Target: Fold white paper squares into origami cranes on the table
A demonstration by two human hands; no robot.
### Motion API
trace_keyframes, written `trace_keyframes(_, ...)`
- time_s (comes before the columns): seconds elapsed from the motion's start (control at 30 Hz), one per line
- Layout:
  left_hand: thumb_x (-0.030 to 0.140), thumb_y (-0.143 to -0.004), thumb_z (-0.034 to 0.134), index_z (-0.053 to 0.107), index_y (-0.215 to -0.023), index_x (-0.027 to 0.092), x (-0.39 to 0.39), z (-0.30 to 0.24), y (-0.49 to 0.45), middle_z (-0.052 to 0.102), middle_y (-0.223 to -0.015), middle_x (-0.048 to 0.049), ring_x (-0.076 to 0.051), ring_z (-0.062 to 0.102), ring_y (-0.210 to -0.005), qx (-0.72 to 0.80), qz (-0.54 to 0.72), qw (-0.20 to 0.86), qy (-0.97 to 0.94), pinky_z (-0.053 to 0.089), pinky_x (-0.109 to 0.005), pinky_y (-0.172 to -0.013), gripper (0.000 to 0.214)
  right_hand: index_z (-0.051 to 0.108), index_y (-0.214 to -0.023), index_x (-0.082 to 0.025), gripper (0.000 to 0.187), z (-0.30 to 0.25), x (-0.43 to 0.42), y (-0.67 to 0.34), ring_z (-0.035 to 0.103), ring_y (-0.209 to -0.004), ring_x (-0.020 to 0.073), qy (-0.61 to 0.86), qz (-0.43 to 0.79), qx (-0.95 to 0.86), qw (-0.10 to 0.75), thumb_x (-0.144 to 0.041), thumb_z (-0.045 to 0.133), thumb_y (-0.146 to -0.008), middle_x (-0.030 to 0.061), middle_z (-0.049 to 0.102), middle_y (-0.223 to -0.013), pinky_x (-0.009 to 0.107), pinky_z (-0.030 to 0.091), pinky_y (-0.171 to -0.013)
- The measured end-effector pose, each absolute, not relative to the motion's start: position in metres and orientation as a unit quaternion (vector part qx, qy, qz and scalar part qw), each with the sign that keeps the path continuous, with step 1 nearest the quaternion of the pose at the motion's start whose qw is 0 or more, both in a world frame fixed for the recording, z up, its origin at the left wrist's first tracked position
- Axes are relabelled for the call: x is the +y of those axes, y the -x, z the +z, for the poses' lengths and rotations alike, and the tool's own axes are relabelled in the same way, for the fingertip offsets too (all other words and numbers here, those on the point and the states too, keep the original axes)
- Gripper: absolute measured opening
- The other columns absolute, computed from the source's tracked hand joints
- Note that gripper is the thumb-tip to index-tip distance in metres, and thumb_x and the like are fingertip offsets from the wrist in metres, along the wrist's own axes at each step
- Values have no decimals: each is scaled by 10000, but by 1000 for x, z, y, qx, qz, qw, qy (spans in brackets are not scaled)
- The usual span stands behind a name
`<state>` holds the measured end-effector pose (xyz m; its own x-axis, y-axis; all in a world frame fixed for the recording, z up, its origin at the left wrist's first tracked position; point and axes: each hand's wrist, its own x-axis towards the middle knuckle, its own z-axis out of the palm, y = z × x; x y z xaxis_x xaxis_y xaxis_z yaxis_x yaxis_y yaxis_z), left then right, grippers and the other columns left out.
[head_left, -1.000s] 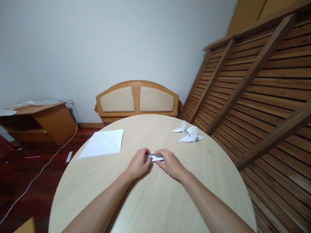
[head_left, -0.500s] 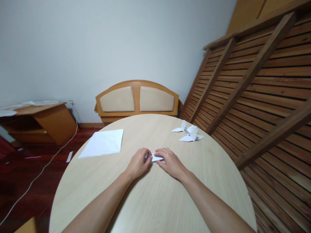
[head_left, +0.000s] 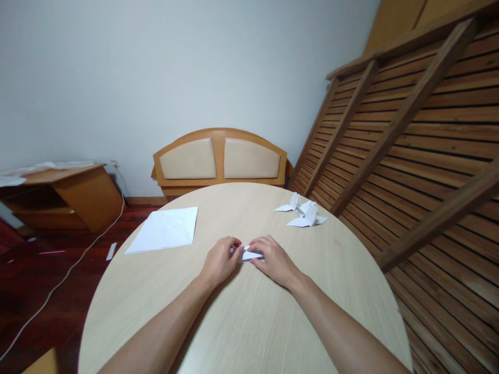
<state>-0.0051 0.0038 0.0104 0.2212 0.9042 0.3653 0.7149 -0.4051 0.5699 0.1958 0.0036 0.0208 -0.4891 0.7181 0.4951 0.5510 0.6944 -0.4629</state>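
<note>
White folded paper between hands, open cabinet

Round table: one. Paper stack, left edge: one, sheets uncountable. Folded figures, far right edge: at least two. Folded strip: one. Left hand, right hand: one each. Headboard: one.

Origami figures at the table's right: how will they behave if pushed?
The origami figures will probably slide easily, being folded paper on a smooth-looking table. Their thin, pointed flaps likely crease if pressed. Clustered close, one may drag another.
</note>
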Motion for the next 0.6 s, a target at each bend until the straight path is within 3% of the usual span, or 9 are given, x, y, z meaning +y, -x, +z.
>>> trace_keyframes(0.4, 266, -905, 572, 643, -894, 203, 3, 15, 9, 636, -888, -38, -201, 592, -866, 487, 345, 167, -785, 438, -308, -762, 96, 661, -1067, -222, 303, 24, 3, -196, 563, -1020, 220, 382, 126, -852, 336, -107, 719, -793, 40, 673, -1029, 369, 461, -910)
trace_keyframes(0.6, 255, -924, 545, 642, -925, 202, 3, 13, 9, 625, -882, -35, -187, 587, -825, 457, 351, 178, -797, 440, -293, -725, 110, 634, -1026, -216, 274, 24, 2, -196, 573, -1003, 217, 389, 132, -845, 341, -110, 717, -788, 38, 662, -1010, 353, 464, -881)
